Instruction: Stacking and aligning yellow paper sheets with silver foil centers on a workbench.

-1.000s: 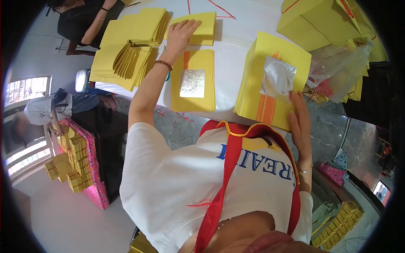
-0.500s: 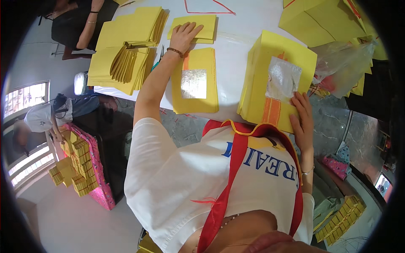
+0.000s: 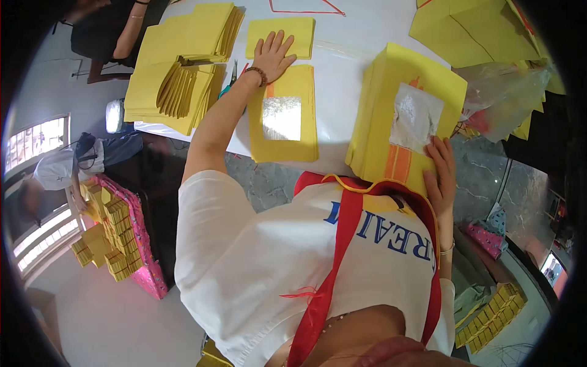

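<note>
Seen from above at a white table (image 3: 348, 43) spread with yellow paper. Left hand (image 3: 272, 56) stretched far forward toward 12 o'clock, palm down, fingers (image 3: 276, 41) spread wide and flat across the near edge of a small stack of plain yellow sheets (image 3: 292, 27); nothing gripped. Beaded bracelet (image 3: 258, 74) at the wrist. Just behind that hand, at 6 o'clock from it and touching the forearm's side, a second yellow stack (image 3: 284, 144) topped by a silver foil square (image 3: 281, 117).

Right hand (image 3: 439, 174) low at 4 o'clock, fingers (image 3: 441, 153) laid together and slightly curled over the near corner of a thick yellow stack (image 3: 385, 79), resting on it rather than clamped; fingertips just below a crinkled silver foil square (image 3: 416, 116), beside orange stripes (image 3: 397, 165) printed on the top sheet. Thin bangle (image 3: 447, 249) on that wrist.

At 10 o'clock from the left hand, broad piles of yellow sheets with a fanned bundle of folded ones (image 3: 180, 92) on top; green-handled scissors (image 3: 229, 82) between those piles and the forearm. At 1 o'clock, large yellow bundles (image 3: 471, 27) and a clear plastic bag (image 3: 507, 98). Red string (image 3: 306, 11) lying at the table's far edge.

White shirt with red straps (image 3: 342, 244) filling the foreground. Another person's arm (image 3: 125, 37) at the upper left, well apart. Pink basket of small folded yellow pieces (image 3: 116, 226) on the floor at 8 o'clock; more folded yellow pieces (image 3: 489, 315) at 4 o'clock.
</note>
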`<state>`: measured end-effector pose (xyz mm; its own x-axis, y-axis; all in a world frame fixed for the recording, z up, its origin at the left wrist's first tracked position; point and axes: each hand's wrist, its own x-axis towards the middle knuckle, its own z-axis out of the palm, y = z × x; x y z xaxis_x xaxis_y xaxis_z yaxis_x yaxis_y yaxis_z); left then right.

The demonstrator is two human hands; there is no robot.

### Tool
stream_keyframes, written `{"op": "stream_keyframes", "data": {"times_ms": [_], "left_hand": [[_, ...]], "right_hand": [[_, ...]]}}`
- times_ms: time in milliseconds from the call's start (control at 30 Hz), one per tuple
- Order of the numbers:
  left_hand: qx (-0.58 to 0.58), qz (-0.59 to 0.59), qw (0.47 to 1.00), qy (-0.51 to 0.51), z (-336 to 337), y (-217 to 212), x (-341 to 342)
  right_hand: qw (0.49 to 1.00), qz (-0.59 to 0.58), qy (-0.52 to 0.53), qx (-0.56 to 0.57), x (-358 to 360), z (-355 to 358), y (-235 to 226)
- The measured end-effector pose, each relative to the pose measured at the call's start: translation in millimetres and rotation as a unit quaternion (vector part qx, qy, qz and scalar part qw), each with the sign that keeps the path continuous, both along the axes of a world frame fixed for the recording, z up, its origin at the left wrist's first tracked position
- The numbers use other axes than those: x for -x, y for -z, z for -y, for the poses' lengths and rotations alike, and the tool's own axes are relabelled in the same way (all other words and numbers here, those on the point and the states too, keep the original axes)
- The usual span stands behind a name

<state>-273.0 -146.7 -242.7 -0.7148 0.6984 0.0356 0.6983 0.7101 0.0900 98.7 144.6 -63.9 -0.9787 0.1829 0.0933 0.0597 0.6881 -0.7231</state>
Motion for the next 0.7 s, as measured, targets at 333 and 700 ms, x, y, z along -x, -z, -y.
{"op": "stream_keyframes", "data": {"times_ms": [333, 700], "left_hand": [[0.042, -0.019, 0.999, 0.027, -6, -43, 20], [-0.267, 0.124, 0.869, 0.399, -79, -208, -189]], "right_hand": [[1.0, -0.012, -0.016, -0.004, 0, -4, -2], [0.999, -0.049, -0.002, 0.015, -1, -6, 9]]}}
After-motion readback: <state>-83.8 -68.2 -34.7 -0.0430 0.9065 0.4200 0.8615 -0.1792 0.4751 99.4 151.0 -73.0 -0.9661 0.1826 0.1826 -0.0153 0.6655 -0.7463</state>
